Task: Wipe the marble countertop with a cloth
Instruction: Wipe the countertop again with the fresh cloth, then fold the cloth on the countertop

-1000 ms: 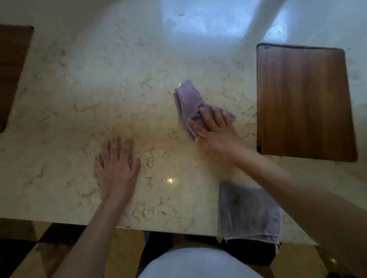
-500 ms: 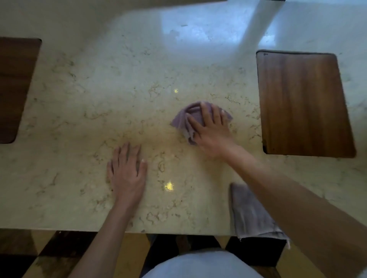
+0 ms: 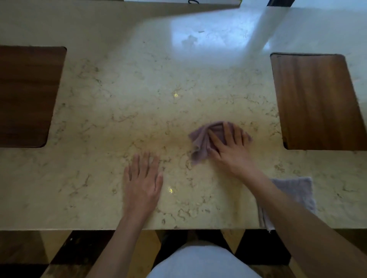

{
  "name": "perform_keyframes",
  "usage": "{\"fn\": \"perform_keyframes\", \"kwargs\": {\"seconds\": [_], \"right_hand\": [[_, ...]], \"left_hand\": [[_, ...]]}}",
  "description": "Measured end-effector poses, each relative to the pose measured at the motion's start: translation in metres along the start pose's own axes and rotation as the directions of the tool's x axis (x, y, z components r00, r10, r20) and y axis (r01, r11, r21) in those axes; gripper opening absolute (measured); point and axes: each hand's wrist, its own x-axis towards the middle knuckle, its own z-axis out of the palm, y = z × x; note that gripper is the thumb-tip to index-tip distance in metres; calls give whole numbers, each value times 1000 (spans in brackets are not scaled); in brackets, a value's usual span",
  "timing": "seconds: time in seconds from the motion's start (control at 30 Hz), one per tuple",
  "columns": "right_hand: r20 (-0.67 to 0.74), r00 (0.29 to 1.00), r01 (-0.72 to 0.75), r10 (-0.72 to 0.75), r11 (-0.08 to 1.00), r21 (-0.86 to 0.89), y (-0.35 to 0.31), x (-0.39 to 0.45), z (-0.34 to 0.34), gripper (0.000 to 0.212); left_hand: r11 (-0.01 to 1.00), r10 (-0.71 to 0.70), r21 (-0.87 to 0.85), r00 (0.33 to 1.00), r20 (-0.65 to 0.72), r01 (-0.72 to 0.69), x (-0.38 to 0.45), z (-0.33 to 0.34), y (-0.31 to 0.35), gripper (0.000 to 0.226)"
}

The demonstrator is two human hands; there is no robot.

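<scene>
Marble countertop (image 3: 123,111) fills the frame; a dark wooden board (image 3: 25,95) is cut off at left. Left hand (image 3: 142,184) lies flat, empty. Right hand (image 3: 230,148) presses splayed fingers (image 3: 228,131) on the bunched purple cloth (image 3: 200,142), apparently ungripped. The forearm partly hides a grey towel (image 3: 296,192).

Right part of purple cloth (image 3: 200,141) hidden under right hand (image 3: 230,147); folds soft with blur. Grey towel (image 3: 296,190) at counter's (image 3: 119,103) near edge half covered by right forearm, its near corner draped over that edge. Left wooden panel (image 3: 27,95) cut off by frame's left side; right wooden panel (image 3: 319,99) cut off at frame's right. Dark looped item (image 3: 193,2) at counter's far edge clipped by frame top, too small to identify. Left hand's (image 3: 142,182) fingertips blurred.
</scene>
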Motion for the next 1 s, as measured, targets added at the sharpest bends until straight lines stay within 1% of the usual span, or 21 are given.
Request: {"fn": "perform_keyframes", "kwargs": {"seconds": [0.03, 0.07, 0.17, 0.2, 0.3, 0.4, 0.47, 0.5, 0.53, 0.57, 0.6, 0.63, 0.67, 0.7, 0.73, 0.77, 0.8, 0.87, 0.9, 0.93, 1.0], "right_hand": [[-18, 999, -45, 46, 999, 21, -16, 6, 2, 70], [-50, 998, -42, 43, 999, 33, -33, 5, 7, 69], [-105, 990, 90, -89, 996, 5, -75, -42, 32, 61], [-118, 987, 111, -110, 994, 4, -82, -66, 41, 61], [-131, 990, 59, -55, 998, 25, -92, -124, 56, 60], [-91, 996, 1, 2, 999, 37, -98, -140, 56, 60], [-68, 998, -5, 13, 994, 111, -99, -137, 41, 61], [-62, 998, -16, 30, 975, 223, -97, -135, 31, 62], [-67, 996, -30, 59, 928, 370, -93, -131, 22, 61], [-87, 990, -51, 112, 855, 516, -88, -128, 11, 57], [-137, 972, -66, 188, 787, 614, -81, -124, 2, 49], [-177, 947, -89, 268, 750, 655, -73, -118, -6, 40], [-186, 930, -116, 316, 734, 669, -67, -111, -12, 33], [-167, 930, -142, 328, 738, 660, -63, -103, -16, 32], [-137, 941, -155, 310, 754, 638, -61, -94, -18, 32], [-110, 954, -159, 278, 784, 601, -60, -86, -18, 31], [-91, 965, -154, 247, 809, 567, -60, -79, -18, 28], [-71, 980, -129, 188, 861, 492, -62, -69, -17, 17], [-62, 985, -118, 162, 887, 447, -64, -66, -16, 12], [-49, 988, -116, 148, 908, 404, -66, -64, -16, 11], [-24, 990, -121, 139, 923, 365, -68, -63, -16, 15]], "left_hand": [[1000, -1, 6, 1000, -6, 1, 0, 1, 0, 59], [1000, -6, 3, 1000, -6, 6, 0, 0, 1, 59], [1000, -7, -1, 1000, 4, 7, 4, 0, 2, 60], [1000, -5, 4, 1000, 14, 5, 5, -1, 1, 61], [1000, -10, 2, 999, 42, 10, 5, -2, 0, 64], [999, -10, -31, 998, 60, 12, 7, -4, 0, 62], [995, -32, -91, 999, 8, 32, 6, -9, 4, 58], [983, -74, -171, 997, -34, 67, 4, -13, 7, 54], [947, -149, -296, 988, -49, 128, 0, -21, 13, 49], [875, -245, -435, 969, -18, 213, -6, -29, 20, 44], [783, -337, -546, 941, 30, 298, -14, -37, 28, 40], [672, -424, -631, 900, 104, 389, -22, -44, 36, 34], [519, -497, -703, 841, 215, 487, -29, -47, 43, 29], [312, -544, -752, 759, 359, 580, -34, -49, 51, 23], [112, -553, -758, 675, 489, 642, -38, -49, 58, 20], [-6, -544, -733, 613, 573, 681, -42, -47, 64, 18], [-20, -534, -712, 594, 601, 702, -44, -45, 71, 17], [15, -521, -708, 609, 597, 706, -44, -43, 83, 10], [25, -526, -713, 615, 587, 701, -41, -42, 88, 11], [28, -541, -716, 612, 576, 698, -38, -40, 92, 13], [20, -588, -710, 582, 561, 704, -30, -37, 98, 17]]}}
